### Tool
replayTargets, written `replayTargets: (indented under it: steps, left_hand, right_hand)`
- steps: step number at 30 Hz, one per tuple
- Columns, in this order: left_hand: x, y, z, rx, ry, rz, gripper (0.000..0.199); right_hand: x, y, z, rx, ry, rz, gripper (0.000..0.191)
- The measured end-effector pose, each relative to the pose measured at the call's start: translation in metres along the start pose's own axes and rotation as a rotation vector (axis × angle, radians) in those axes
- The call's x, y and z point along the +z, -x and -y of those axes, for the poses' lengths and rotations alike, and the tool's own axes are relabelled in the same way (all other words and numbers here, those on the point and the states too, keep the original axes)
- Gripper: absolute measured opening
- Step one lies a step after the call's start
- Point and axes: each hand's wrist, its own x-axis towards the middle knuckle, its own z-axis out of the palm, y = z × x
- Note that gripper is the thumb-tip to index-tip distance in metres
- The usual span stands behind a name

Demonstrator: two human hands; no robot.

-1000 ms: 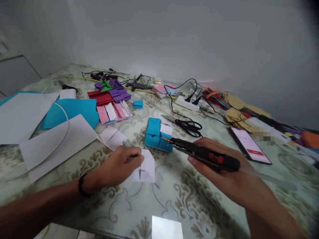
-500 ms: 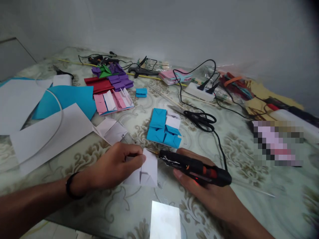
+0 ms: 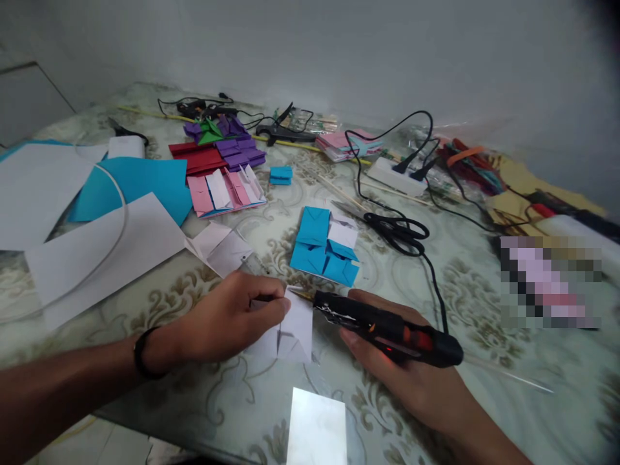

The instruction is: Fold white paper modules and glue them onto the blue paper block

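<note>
My left hand (image 3: 237, 316) pinches the upper part of a folded white paper piece (image 3: 298, 332) on the table, with a dark band round the wrist. My right hand (image 3: 387, 361) is wrapped round a black glue gun (image 3: 382, 326) with a small red light on its side. The gun's metal tip points left and lies at the upper edge of the white paper, close to my left fingertips. Just behind the tip sits a blue and white folded paper piece (image 3: 320, 248). Another folded white piece (image 3: 220, 248) lies beyond my left hand.
Black scissors (image 3: 397, 232) and the gun's cord lie behind my right hand, near a white power strip (image 3: 397, 177). Large blue and white sheets (image 3: 106, 258) cover the left side. Pink and white folded pieces (image 3: 227, 194) stand further back. A white card (image 3: 317, 429) lies at the front.
The view has shifted slightly, so most things appear a little further right. Both hands keep their holds, and the gun's tip remains at the white paper's upper edge.
</note>
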Motion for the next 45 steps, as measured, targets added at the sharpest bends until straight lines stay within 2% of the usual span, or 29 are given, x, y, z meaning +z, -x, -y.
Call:
replayTargets:
  steps: [5,20,29,45]
  left_hand:
    - [0.000,0.000,0.001,0.005,-0.019,0.000,0.033]
    - [0.000,-0.001,0.001,0.011,-0.024,0.002,0.034]
    - [-0.001,-0.002,0.002,0.034,-0.027,-0.016,0.034]
    - [-0.005,-0.002,0.001,0.043,-0.025,-0.039,0.035]
  right_hand:
    - [-0.003,-0.012,0.015,0.039,-0.119,0.125,0.022]
    - [-0.003,-0.018,0.019,0.047,-0.153,0.185,0.028]
    - [-0.003,-0.017,0.017,0.065,-0.131,0.142,0.029]
    - [-0.009,-0.017,0.017,0.091,-0.110,0.157,0.026]
